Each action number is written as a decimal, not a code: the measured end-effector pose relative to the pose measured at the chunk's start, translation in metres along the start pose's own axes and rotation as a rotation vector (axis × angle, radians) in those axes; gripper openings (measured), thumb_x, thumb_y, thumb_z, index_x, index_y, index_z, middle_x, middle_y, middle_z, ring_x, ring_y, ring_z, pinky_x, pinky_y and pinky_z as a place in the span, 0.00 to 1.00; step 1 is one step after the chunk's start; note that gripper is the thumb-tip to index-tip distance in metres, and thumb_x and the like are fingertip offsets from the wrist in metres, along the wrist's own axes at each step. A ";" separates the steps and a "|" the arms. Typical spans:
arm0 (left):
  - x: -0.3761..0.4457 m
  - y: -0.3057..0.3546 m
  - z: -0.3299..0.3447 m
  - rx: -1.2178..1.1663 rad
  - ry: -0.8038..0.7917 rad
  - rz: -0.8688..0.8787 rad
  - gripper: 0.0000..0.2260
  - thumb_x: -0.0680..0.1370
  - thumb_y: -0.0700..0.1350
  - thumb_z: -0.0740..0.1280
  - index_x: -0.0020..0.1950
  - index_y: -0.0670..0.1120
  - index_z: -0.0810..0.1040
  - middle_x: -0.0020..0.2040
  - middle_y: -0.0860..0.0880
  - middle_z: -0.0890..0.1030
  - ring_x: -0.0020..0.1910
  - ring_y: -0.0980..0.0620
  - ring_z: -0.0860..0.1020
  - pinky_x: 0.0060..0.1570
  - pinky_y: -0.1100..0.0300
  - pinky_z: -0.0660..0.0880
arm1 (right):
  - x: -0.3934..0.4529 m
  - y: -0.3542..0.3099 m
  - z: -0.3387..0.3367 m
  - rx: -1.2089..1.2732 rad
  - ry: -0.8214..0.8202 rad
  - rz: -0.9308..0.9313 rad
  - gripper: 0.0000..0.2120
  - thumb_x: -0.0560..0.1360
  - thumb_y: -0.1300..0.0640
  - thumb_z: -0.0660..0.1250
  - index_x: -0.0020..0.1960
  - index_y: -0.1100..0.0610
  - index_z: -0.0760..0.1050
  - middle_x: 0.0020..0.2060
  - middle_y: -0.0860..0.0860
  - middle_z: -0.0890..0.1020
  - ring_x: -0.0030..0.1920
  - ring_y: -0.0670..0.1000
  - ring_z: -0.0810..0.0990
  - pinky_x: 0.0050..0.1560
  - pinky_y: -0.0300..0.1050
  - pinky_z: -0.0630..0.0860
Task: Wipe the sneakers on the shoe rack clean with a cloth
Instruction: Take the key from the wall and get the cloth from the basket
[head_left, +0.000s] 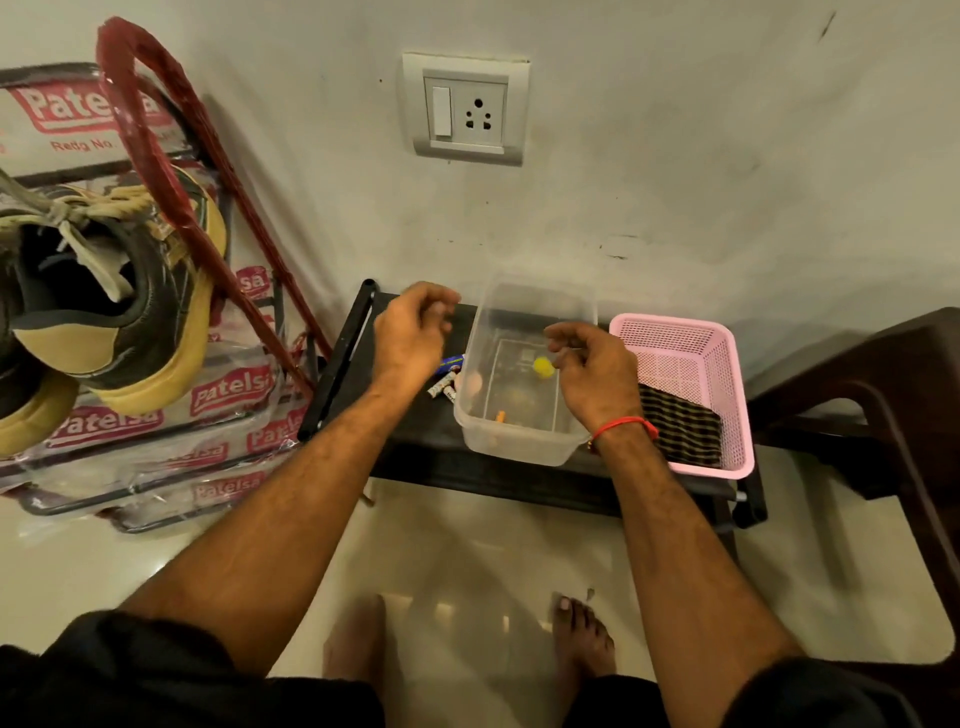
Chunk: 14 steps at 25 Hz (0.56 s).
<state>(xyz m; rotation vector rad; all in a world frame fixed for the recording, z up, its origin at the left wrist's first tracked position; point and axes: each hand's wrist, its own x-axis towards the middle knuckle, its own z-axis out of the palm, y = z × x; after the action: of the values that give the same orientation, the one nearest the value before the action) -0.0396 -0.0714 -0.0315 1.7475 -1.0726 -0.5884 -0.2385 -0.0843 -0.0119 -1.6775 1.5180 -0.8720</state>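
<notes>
The dark sneaker with tan suede panels, tan sole and pale laces (119, 296) sits on the metal-wire shoe rack (156, 499) wrapped in printed clear plastic, well to the left of both hands. A second sneaker of the same kind (26, 410) shows partly at the left edge.

The striped dark cloth (680, 431) lies in the pink perforated plastic basket (727, 364), just to the right of the right wrist.

The left hand (410, 338) hovers with fingers loosely curled, holding nothing. The right hand (597, 369) is over the clear plastic box (519, 447), fingers bent and slightly apart, also empty. A small yellow object (543, 366) lies in the box near the right fingertips. Box and basket stand on a low black table (415, 447).
</notes>
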 end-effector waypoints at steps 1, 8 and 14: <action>0.005 -0.019 -0.005 0.070 0.007 -0.061 0.11 0.82 0.34 0.62 0.54 0.45 0.83 0.50 0.48 0.84 0.48 0.51 0.82 0.56 0.59 0.79 | 0.000 -0.001 0.002 0.011 -0.002 -0.012 0.14 0.79 0.69 0.63 0.57 0.56 0.82 0.47 0.48 0.82 0.50 0.48 0.82 0.61 0.46 0.79; 0.005 -0.107 0.013 0.621 -0.250 -0.098 0.12 0.79 0.47 0.70 0.62 0.48 0.81 0.62 0.42 0.77 0.61 0.38 0.75 0.64 0.45 0.72 | -0.001 -0.009 0.022 -0.006 -0.073 -0.140 0.08 0.80 0.61 0.66 0.56 0.54 0.82 0.50 0.48 0.84 0.51 0.48 0.82 0.56 0.42 0.79; 0.003 -0.039 -0.012 -0.137 0.098 -0.143 0.09 0.80 0.43 0.70 0.59 0.44 0.84 0.53 0.49 0.85 0.51 0.54 0.82 0.56 0.60 0.79 | -0.005 -0.026 0.040 0.230 -0.180 0.040 0.20 0.79 0.51 0.68 0.70 0.50 0.72 0.49 0.46 0.81 0.47 0.47 0.82 0.50 0.47 0.83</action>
<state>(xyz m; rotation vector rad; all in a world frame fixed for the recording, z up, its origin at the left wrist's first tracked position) -0.0135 -0.0624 -0.0618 1.7241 -0.8252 -0.6419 -0.1917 -0.0749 -0.0108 -1.5103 1.2752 -0.8172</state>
